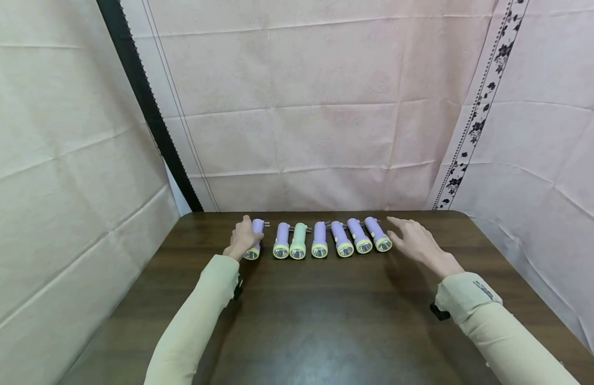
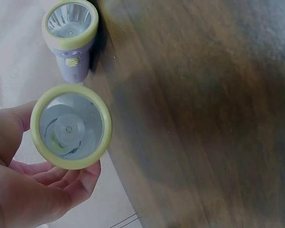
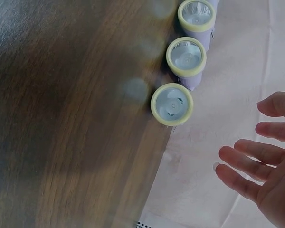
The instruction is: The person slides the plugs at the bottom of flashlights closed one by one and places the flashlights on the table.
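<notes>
Several small flashlights with pale yellow rims lie in a row along the table's far side. My left hand (image 1: 241, 239) grips the leftmost purple flashlight (image 1: 258, 226); in the left wrist view its lens (image 2: 70, 127) faces the camera, thumb and fingers on either side. To its right comes a purple flashlight (image 1: 282, 240), then the one green flashlight (image 1: 298, 240). Beyond these lie more purple ones, ending with the rightmost flashlight (image 1: 377, 233). My right hand (image 1: 416, 243) is just right of that one, fingers spread and holding nothing, as the right wrist view shows.
The brown wooden table (image 1: 297, 315) reaches from the row toward me. Pale cloth (image 1: 297, 107) hangs behind it and on both sides, with a black band (image 1: 147, 101) at left and a floral strip (image 1: 479, 112) at right.
</notes>
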A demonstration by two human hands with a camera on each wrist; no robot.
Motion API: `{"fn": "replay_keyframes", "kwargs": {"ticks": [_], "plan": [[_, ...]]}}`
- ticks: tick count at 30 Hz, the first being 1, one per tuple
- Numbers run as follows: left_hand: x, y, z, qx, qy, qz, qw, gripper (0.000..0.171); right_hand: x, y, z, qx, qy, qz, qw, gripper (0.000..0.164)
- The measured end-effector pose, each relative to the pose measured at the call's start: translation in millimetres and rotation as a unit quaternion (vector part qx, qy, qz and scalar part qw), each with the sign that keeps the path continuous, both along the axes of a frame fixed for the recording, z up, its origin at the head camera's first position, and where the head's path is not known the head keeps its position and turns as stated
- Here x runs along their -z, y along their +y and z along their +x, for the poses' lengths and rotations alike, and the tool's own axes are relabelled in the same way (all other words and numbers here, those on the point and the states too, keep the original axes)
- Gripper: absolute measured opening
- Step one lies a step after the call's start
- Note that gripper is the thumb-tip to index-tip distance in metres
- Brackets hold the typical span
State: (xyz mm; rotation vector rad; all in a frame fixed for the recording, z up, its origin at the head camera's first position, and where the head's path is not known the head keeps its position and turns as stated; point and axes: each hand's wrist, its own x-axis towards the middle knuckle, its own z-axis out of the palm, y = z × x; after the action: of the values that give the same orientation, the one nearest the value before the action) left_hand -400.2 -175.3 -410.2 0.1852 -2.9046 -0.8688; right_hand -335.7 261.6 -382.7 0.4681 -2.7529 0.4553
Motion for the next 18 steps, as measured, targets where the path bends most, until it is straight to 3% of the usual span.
{"fn": "replay_keyframes", "kwargs": {"ticks": [18], "plan": [[-14.7, 16.8, 10.3, 0.02, 0.029, 0.0, 0.9994, 0.065, -7.1, -10.3, -3.0, -0.011, 0.021, 0.001, 1.0, 0.045]]}}
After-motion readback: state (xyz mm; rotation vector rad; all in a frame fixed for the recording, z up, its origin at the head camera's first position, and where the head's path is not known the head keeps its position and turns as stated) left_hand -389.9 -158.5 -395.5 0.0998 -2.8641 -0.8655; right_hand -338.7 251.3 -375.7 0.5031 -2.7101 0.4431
